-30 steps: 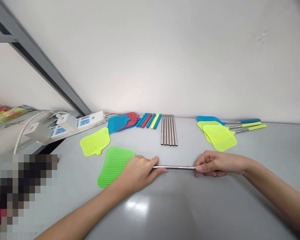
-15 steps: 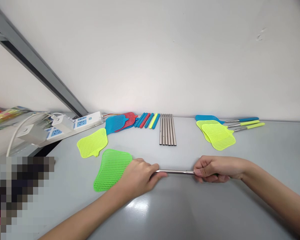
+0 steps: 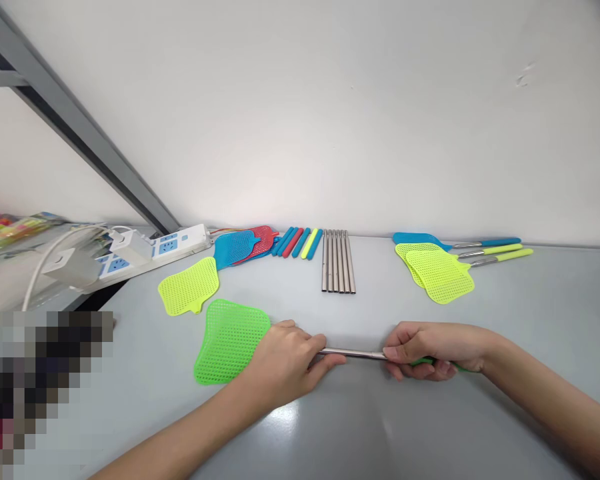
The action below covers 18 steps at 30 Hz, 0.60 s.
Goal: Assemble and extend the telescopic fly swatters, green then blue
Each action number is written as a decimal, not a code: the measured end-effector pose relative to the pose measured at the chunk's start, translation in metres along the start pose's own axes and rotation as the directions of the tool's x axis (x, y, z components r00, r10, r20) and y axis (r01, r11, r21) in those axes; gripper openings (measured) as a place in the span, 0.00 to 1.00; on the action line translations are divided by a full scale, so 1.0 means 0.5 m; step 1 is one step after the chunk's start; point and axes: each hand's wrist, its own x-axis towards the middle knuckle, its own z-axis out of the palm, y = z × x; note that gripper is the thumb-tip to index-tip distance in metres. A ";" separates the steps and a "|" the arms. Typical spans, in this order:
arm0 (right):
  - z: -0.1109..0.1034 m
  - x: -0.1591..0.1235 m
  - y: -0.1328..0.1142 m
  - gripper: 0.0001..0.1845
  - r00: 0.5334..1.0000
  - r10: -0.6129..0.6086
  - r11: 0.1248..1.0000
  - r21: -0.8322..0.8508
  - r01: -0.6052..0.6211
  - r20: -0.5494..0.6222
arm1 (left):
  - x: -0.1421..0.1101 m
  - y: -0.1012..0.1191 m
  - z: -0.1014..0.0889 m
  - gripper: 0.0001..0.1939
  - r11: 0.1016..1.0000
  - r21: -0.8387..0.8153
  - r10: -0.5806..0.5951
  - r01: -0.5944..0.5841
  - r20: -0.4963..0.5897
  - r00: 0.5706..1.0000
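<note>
A fly swatter with a green mesh head [image 3: 231, 342] lies across both hands, low over the grey table. My left hand [image 3: 291, 357] is closed around its neck, where head and rod meet; that joint is hidden under the fingers. Between the hands shows a bare stretch of the metal rod [image 3: 354, 353], sloping slightly down to the right. My right hand [image 3: 423, 347] pinches the rod's other end, with thumb and fingers closed. Bits of a green handle [image 3: 422, 361] show beneath the right palm, mostly covered.
Several metal rods [image 3: 338, 263] lie in a row behind the hands, beside several coloured handles [image 3: 299, 243]. Loose heads, yellow [image 3: 189, 287], blue [image 3: 236, 248] and red, are at left. Three swatters with handles, two yellow [image 3: 447, 277], lie right. A power strip [image 3: 183, 241] sits at back left.
Both hands have come lower and a little closer together, so less bare rod shows between them. More of the green handle is visible under the right hand. The view shifted slightly.
</note>
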 end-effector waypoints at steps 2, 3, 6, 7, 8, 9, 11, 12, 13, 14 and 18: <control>0.001 0.001 0.001 0.16 1.000 -0.021 1.000 -0.008 0.021 -0.018 | 0.001 -0.001 -0.002 0.24 1.000 -0.005 -0.012 0.012 0.014 1.000; 0.002 0.001 0.001 0.17 0.999 -0.031 0.999 -0.013 0.030 -0.026 | 0.002 -0.002 -0.003 0.24 1.000 -0.009 -0.017 0.017 0.019 1.000; 0.006 0.002 0.001 0.20 0.997 -0.058 0.998 -0.026 0.056 -0.054 | 0.003 -0.004 -0.006 0.23 0.999 -0.040 -0.029 0.029 0.019 0.999; 0.007 0.002 0.000 0.21 0.996 -0.067 0.997 -0.029 0.065 -0.063 | 0.003 -0.004 -0.007 0.23 0.998 -0.055 -0.029 0.030 0.016 0.999; 0.009 0.002 -0.002 0.22 0.995 -0.074 0.997 -0.032 0.071 -0.071 | 0.004 -0.005 -0.008 0.23 0.997 -0.071 -0.029 0.030 0.013 0.999; 0.011 0.001 -0.003 0.23 0.994 -0.077 0.997 -0.033 0.075 -0.079 | 0.005 -0.005 -0.009 0.22 0.996 -0.085 -0.026 0.027 0.011 1.000; 0.015 0.001 -0.007 0.23 0.993 -0.079 0.997 -0.031 0.076 -0.092 | 0.005 -0.006 -0.013 0.22 0.995 -0.101 -0.016 0.018 0.014 1.000; 0.016 0.000 -0.008 0.23 0.992 -0.079 0.997 -0.030 0.077 -0.097 | 0.006 -0.007 -0.014 0.22 0.995 -0.102 -0.012 0.014 0.019 1.000; 0.018 0.000 -0.009 0.23 0.992 -0.081 0.997 -0.028 0.078 -0.100 | 0.006 -0.009 -0.016 0.21 0.995 -0.101 -0.009 0.012 0.025 1.000; 0.019 -0.001 -0.010 0.23 0.991 -0.086 0.996 -0.028 0.083 -0.104 | 0.006 -0.011 -0.018 0.21 0.995 -0.098 -0.008 0.011 0.031 0.999; 0.012 -0.007 -0.011 0.21 0.984 -0.130 0.989 -0.080 0.120 -0.123 | 0.005 -0.022 -0.024 0.21 0.994 -0.104 -0.020 0.023 0.025 0.999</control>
